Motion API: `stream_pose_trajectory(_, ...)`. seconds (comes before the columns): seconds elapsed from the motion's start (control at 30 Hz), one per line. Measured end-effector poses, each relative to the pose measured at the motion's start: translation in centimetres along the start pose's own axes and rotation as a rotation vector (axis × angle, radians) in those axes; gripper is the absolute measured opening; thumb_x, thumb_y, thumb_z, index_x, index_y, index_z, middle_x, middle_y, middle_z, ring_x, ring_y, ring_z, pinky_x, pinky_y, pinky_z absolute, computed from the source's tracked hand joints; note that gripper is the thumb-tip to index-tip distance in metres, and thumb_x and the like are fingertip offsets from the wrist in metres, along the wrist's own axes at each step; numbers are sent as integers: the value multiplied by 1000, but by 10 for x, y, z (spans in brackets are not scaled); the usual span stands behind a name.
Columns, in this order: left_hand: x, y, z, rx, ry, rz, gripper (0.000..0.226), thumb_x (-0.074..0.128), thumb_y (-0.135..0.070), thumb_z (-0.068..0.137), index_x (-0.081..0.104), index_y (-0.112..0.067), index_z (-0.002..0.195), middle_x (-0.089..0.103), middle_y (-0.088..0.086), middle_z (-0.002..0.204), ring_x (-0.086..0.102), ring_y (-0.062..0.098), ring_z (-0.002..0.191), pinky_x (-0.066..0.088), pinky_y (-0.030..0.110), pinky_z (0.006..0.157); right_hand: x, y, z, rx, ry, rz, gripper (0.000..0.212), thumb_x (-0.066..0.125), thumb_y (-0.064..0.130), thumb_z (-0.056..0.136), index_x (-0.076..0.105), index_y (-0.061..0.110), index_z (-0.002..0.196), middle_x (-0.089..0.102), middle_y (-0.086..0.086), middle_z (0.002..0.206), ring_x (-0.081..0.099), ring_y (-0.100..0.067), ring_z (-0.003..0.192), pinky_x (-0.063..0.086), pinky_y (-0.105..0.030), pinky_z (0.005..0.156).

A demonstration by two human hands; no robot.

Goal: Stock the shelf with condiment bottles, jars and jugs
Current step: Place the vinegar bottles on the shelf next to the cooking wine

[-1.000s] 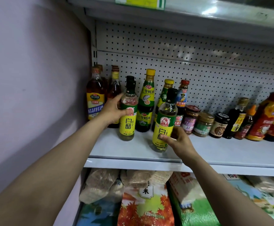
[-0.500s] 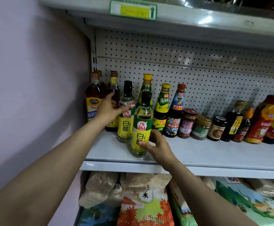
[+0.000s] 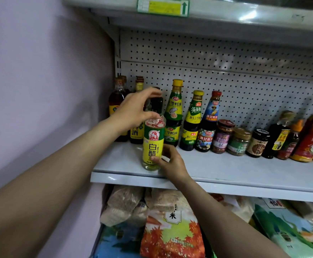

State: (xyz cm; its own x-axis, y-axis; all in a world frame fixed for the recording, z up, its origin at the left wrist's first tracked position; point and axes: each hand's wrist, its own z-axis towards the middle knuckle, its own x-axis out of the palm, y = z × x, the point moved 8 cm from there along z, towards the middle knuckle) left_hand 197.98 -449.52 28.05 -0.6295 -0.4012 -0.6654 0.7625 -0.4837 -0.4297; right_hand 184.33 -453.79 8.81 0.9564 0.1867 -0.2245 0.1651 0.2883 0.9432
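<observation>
Since the earlier frame the vinegar bottle (image 3: 152, 144) has slid left along the shelf (image 3: 226, 175), and the left hand (image 3: 135, 110) has lifted off the bottle behind. The right hand (image 3: 170, 161) is pinching the vinegar bottle low on its label, standing it near the shelf's front edge. Above that grip, the left hand is hovering with fingers loosely spread around the neck, holding nothing firmly. Behind the grip, a second bottle is mostly hidden. Beyond, sauce bottles (image 3: 192, 120) and jars (image 3: 239, 141) are already lining the back; front space to the right is waiting, so stocking looks partway done.
</observation>
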Motion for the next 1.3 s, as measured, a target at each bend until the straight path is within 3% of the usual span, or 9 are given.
stream_pose_trajectory(0.07,0,-1,0,15,10,69,64,82,-22,75,54,-29,133,55,-3,139,46,16,130,37,38,109,0,-3,-1,6,-4,-6,59,80,25,82,53,13,132,62,1,127,57,-11,118,49,-22,91)
stream_pose_trajectory(0.17,1,1,-2,34,19,112,69,83,-22,74,51,-33,134,45,-4,147,33,16,139,23,30,108,0,-4,-1,16,-6,0,58,80,25,82,53,13,132,61,0,129,56,-12,121,49,-27,95)
stream_pose_trajectory(0.33,5,8,-1,16,76,189,95,90,-27,62,38,-38,142,29,1,158,20,18,147,15,36,117,2,-9,0,27,35,30,51,77,24,85,53,13,129,62,-1,130,54,-14,125,47,-34,104)
stream_pose_trajectory(0.43,7,13,-1,35,80,251,101,90,-28,62,33,-34,146,24,1,161,16,19,149,11,36,119,2,-10,3,26,21,13,49,78,25,84,54,14,126,62,1,128,55,-12,124,47,-32,102)
stream_pose_trajectory(0.57,11,16,1,78,52,281,99,88,-27,64,33,-31,145,22,-4,161,7,6,146,4,31,116,6,-11,8,24,27,4,50,77,25,86,52,14,127,61,2,130,54,-11,124,47,-24,96)
stream_pose_trajectory(0.63,11,18,4,73,32,293,99,89,-29,63,33,-30,145,23,-1,161,7,5,144,3,30,116,7,-11,11,24,27,0,50,76,25,86,51,14,129,60,2,131,54,-12,124,48,-29,99)
stream_pose_trajectory(0.8,10,25,10,50,15,329,100,90,-33,59,34,-35,142,22,5,161,13,24,149,0,30,114,7,-13,17,17,37,-27,51,76,26,86,50,13,128,60,1,131,54,-12,125,48,-37,104)
stream_pose_trajectory(1.3,17,42,28,-18,14,309,101,90,-32,59,34,-39,141,23,0,160,7,28,150,1,34,110,9,-21,41,34,48,-14,50,73,27,88,48,16,130,57,-2,134,52,-16,127,49,-40,104)
